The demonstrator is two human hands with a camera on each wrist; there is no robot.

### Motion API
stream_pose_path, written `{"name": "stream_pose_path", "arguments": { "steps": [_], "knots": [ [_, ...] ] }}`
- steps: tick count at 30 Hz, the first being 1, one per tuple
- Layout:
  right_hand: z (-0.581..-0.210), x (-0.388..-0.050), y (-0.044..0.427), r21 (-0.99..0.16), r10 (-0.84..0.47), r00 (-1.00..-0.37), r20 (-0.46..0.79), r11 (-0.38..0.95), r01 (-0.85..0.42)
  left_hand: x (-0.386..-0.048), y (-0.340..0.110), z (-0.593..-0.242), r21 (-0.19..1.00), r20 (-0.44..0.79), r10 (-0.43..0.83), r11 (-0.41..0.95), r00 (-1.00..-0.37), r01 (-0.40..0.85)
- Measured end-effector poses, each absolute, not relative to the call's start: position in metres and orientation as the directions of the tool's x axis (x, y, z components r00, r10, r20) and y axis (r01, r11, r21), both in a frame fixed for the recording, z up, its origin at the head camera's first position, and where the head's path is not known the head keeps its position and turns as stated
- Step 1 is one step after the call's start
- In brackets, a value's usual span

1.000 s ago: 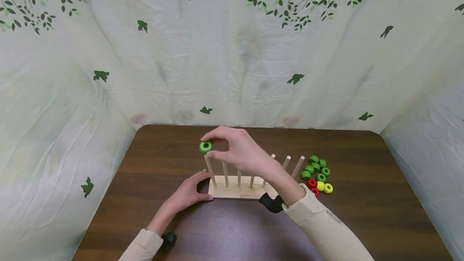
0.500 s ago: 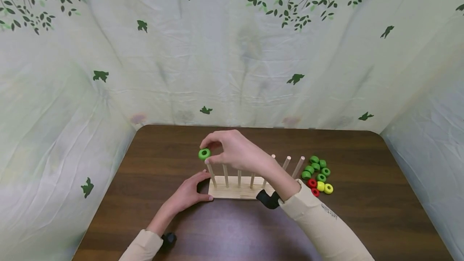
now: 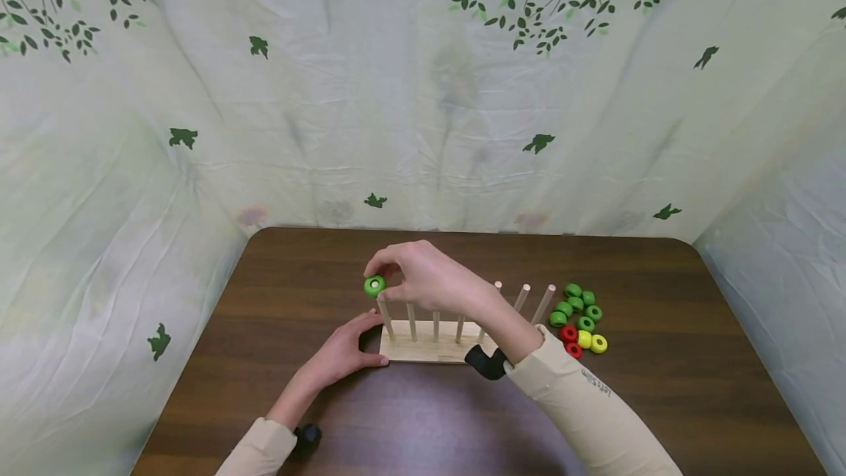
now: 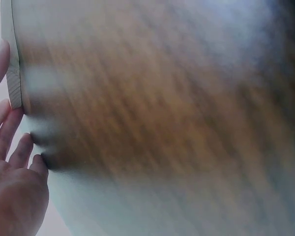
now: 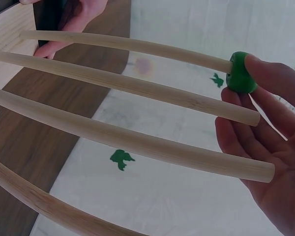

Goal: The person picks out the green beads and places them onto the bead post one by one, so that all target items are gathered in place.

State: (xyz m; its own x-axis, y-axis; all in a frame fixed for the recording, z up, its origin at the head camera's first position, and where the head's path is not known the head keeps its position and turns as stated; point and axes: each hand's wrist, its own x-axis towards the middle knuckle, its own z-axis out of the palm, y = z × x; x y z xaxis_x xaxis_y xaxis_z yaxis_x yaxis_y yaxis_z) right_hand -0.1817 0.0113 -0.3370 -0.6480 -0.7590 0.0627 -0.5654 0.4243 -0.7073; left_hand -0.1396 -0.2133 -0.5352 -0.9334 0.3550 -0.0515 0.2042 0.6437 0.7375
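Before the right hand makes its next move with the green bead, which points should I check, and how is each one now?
1. Green bead held by the right hand: ok, pinched between thumb and fingers.
2. Bead's hole lined up with the leftmost peg: ok, the peg's tip shows in the hole.
3. Bead down on the wooden base: not ok, it is at the peg's top.
4. Left hand on the base: ok, thumb and fingers at its left end.
5. Firmness of that hold: cannot tell.
6. Loose beads out of the way: ok, right of the pegs.
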Motion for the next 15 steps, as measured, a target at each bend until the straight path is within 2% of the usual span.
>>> {"name": "stream_pose_path", "arguments": {
  "steps": [15],
  "knots": [
    [-0.3347, -0.1805, 0.0146, -0.698, -0.76, -0.646, 0.073, 0.423, -0.577, -0.14, -0.2121, -0.5341, 0.741, -0.076, 0.341, 0.648, -0.937, 0.175]
  ]
}}
